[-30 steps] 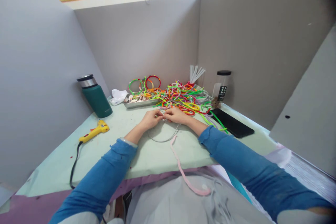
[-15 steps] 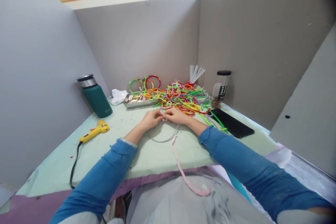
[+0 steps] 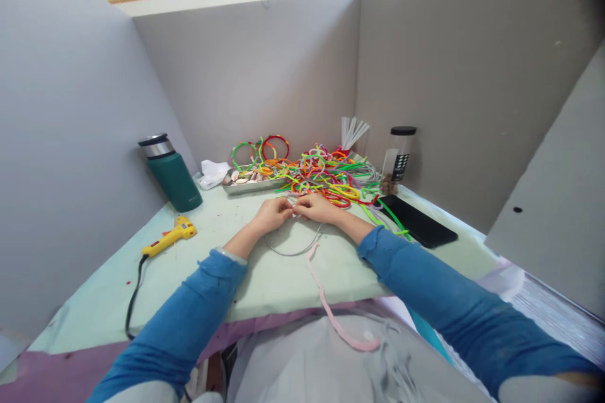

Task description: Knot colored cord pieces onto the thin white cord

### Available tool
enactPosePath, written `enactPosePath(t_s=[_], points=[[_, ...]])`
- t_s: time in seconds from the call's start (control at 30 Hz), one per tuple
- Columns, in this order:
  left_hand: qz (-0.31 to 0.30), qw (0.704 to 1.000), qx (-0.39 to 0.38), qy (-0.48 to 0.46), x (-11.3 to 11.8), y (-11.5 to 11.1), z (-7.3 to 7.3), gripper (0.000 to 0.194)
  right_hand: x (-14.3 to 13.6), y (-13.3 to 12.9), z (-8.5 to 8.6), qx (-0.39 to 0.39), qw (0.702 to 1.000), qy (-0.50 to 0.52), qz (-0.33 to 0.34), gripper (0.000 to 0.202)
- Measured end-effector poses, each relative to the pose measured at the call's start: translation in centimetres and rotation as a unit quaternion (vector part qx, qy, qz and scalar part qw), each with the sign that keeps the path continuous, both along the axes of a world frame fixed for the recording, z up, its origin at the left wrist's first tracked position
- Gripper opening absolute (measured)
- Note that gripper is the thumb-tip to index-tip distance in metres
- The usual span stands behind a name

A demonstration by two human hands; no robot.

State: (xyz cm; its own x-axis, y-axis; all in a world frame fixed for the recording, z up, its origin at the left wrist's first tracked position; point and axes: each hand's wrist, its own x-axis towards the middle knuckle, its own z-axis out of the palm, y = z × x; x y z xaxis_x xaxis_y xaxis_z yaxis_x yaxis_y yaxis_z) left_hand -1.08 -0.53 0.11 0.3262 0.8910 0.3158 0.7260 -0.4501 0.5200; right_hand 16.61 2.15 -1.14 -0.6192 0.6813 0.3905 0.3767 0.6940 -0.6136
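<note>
My left hand (image 3: 274, 214) and my right hand (image 3: 316, 208) meet over the middle of the table, fingertips pinched close together. Between them they grip a thin grey wire ring (image 3: 290, 255), whose lower loop hangs toward me and rests on the cloth. The spot where the fingers pinch is mostly hidden, with a small whitish bit just below them. A pink pipe cleaner (image 3: 326, 305) trails from below the ring over the table edge onto my lap. Just behind my hands lies a heap of colourful pipe cleaners (image 3: 326, 170).
A metal tray (image 3: 255, 187) with shell-like pieces stands behind my left hand. On the left are a yellow glue gun (image 3: 170, 239) and a green bottle (image 3: 174, 179). A black phone (image 3: 418, 221) and a clear jar (image 3: 397, 160) are at right. Grey partitions (image 3: 255, 75) surround the table.
</note>
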Motion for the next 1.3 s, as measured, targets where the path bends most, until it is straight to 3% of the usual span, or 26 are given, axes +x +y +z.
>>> enactPosePath(t_s=[0.57, 0.93, 1.3], points=[[0.025, 0.999, 0.019, 0.001, 0.25, -0.51, 0.60, 0.020, 0.01, -0.56, 0.58, -0.027, 1.000, 0.011, -0.010, 0.031], [0.022, 0.998, -0.028, -0.042, 0.17, -0.25, 0.29, 0.027, 0.00, -0.65, 0.67, -0.021, 1.000, 0.008, -0.005, 0.033], [0.018, 0.999, 0.006, -0.038, 0.16, -0.23, 0.51, 0.024, -0.10, -0.26, 0.35, -0.027, 0.999, 0.021, -0.015, 0.037]])
